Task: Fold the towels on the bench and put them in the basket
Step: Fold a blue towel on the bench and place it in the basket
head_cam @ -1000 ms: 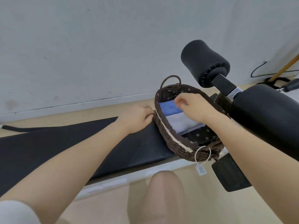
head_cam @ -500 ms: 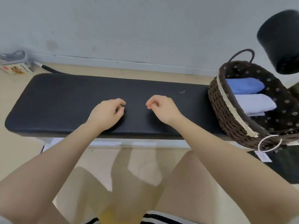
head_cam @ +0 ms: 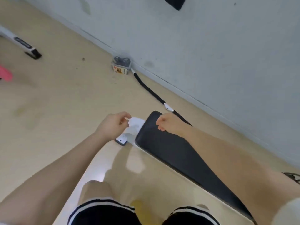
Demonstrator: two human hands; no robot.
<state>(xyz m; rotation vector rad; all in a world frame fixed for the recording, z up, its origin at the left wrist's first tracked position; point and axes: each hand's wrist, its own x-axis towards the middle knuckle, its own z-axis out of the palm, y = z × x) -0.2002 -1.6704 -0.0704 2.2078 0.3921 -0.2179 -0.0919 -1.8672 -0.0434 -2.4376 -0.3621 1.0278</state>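
Observation:
The black padded bench (head_cam: 175, 153) runs diagonally from the centre to the lower right, and no towel lies on the part I can see. My left hand (head_cam: 113, 125) hovers just past the bench's left end, above its white foot (head_cam: 134, 127), loosely curled and holding nothing. My right hand (head_cam: 168, 125) hangs over the bench's end, fingers curled in, also holding nothing. A dark wicker edge (head_cam: 292, 177) shows at the far right; the rest of the basket is out of frame.
By the wall stand a small clear box (head_cam: 121, 67) and a black hose (head_cam: 151, 91). A white bar with a black foot (head_cam: 24, 46) and a pink object (head_cam: 5, 75) lie at the left. Beige floor (head_cam: 56, 111) fills the left half.
The view has swung left and tilted, so the basket with the folded blue and white towels has left the frame. Both hands moved from the bench's middle to its left end, still holding nothing.

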